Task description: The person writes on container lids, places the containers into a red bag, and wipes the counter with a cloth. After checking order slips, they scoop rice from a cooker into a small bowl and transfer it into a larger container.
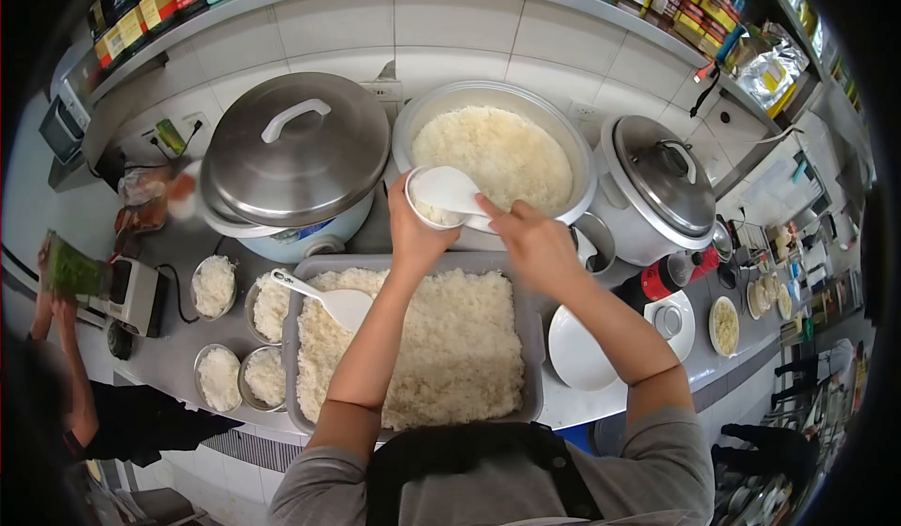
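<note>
My left hand [410,230] is wrapped round a small white bowl [435,214] with rice in it, tilted at the near rim of a large open rice cooker [404,137]. In my right hand [537,244] is the handle of a white rice paddle [449,189], whose blade lies over the bowl's mouth. Cooked rice [493,151] fills much of the cooker behind my hands. Below my forearms stands a grey tray [531,348] spread with rice. A second white paddle [345,308] rests on that rice, left of my left forearm.
A large lidded cooker [310,174] stands left, a smaller lidded cooker [662,183] right. Several rice-filled metal bowls [219,376] sit left of the tray. White plates [574,352] and a dark bottle [648,282] are on the right. A co-worker's hand [64,305] holds a jug of greens.
</note>
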A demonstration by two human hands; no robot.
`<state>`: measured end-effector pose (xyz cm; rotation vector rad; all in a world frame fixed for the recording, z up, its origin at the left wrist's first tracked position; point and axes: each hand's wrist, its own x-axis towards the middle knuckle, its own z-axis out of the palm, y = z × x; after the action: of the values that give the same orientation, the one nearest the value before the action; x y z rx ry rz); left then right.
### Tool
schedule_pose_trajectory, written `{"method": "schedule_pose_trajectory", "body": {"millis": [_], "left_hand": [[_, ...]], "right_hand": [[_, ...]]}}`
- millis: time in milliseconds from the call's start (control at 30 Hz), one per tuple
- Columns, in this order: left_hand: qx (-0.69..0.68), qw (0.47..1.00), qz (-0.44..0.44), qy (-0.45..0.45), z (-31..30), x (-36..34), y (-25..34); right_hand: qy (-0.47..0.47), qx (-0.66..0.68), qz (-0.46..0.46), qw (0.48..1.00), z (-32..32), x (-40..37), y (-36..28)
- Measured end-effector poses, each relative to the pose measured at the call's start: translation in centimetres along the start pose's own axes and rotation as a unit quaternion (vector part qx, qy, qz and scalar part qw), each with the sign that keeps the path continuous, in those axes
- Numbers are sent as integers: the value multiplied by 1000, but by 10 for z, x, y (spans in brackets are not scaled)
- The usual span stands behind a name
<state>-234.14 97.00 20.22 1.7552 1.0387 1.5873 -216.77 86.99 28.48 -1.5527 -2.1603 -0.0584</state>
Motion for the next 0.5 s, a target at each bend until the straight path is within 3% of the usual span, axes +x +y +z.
{"method": "schedule_pose_trajectory", "body": {"millis": [67, 100, 200, 333, 467, 500], "left_hand": [[-44, 999, 8, -4, -7, -7, 2], [-67, 998, 11, -4, -9, -10, 4], [-129, 992, -4, -13, -11, -21, 5], [-48, 999, 0, -2, -3, -35, 13], [-73, 997, 14, -29, -14, -49, 22], [-95, 995, 17, -39, -16, -52, 25]], "right_hand": [[73, 257, 13, 964, 2, 2, 23], [103, 326, 114, 933, -3, -1, 14], [41, 321, 223, 920, 7, -22, -1], [38, 173, 144, 974, 40, -53, -45], [174, 282, 136, 934, 16, -55, -22], [138, 268, 168, 939, -1, -58, -24]]}}
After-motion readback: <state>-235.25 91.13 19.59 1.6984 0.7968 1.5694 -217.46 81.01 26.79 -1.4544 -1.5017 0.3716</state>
